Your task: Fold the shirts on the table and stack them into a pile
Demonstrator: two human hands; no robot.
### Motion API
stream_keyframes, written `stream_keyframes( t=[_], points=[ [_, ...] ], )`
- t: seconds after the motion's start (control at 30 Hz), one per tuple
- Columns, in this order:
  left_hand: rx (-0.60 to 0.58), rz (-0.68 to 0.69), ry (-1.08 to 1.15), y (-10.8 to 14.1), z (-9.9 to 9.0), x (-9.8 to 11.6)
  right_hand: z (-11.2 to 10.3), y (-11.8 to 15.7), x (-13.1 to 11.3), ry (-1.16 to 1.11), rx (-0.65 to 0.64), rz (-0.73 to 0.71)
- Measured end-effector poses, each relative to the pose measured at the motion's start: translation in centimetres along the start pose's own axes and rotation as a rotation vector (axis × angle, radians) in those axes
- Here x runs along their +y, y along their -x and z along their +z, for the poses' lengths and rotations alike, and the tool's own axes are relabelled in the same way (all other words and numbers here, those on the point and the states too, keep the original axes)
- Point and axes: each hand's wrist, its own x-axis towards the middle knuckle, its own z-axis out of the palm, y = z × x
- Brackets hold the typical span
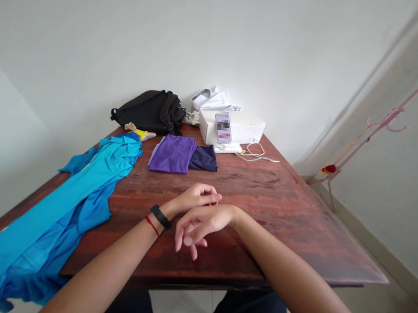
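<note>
My left hand (198,196) reaches over the tabletop with its fingers loosely bent and no object visible in it. A black wristband (160,216) and a thin red string (152,226) circle that wrist. Nearer to me, my right hand (205,222) crosses in front of the left one, bent at the wrist, its fingers drooping and apart around nothing. Beyond both hands lie a folded purple cloth (172,154) and, beside it, a folded dark navy cloth (204,158). Long bright blue cloth (59,197) stretches along the left side, hanging over the near edge.
On the wooden table (310,233), a black backpack (145,110) rests at the back. Right of it are a white box (246,128), a phone-like item (223,127) leaning there, and a white cable (258,155). A pink stand (387,119) rises beyond the right edge.
</note>
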Motion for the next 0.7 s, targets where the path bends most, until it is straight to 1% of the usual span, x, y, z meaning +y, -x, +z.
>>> stream_keyframes(
  t=[0.03,0.07,0.1,0.17,0.23,0.3,0.37,0.4,0.47,0.53,0.6,0.7],
  points=[
    [0.076,0.043,0.001,-0.2,-0.5,0.0,-0.3,0.2,0.2,-0.022,-0.025,-0.016],
    [0.177,0.091,0.0,-0.4,-1.2,0.0,-0.5,0.4,0.3,-0.043,-0.028,-0.038],
    [0.301,0.146,-0.012,-0.5,-2.1,0.0,-0.8,0.6,0.6,-0.064,-0.001,-0.067],
    [0.579,0.257,-0.101,-0.6,-4.7,-0.1,-1.3,0.7,1.0,-0.088,0.122,-0.128],
    [0.83,0.354,-0.303,-0.1,-7.8,-0.3,-1.7,0.6,1.6,-0.103,0.237,-0.173],
    [1.029,0.375,-0.48,0.9,-10.9,-0.4,-2.2,0.4,2.0,-0.12,0.36,-0.216],
    [1.222,0.311,-0.574,2.1,-13.6,-0.4,-2.6,0.2,2.5,-0.163,0.494,-0.258],
    [1.297,0.272,-0.598,2.7,-14.7,-0.3,-2.8,0.1,2.7,-0.19,0.56,-0.274],
    [1.386,0.21,-0.607,3.6,-16.2,-0.3,-3.2,-0.1,3.2,-0.235,0.681,-0.29],
    [1.411,0.175,-0.587,4.2,-16.9,-0.4,-3.7,-0.2,3.7,-0.259,0.794,-0.298],
    [1.425,0.144,-0.552,4.3,-16.8,-0.7,-4.1,-0.3,4.1,-0.274,0.896,-0.306],
    [1.438,0.11,-0.452,3.9,-15.8,-1.5,-4.7,-0.2,4.6,-0.312,1.002,-0.319]
  ],
)
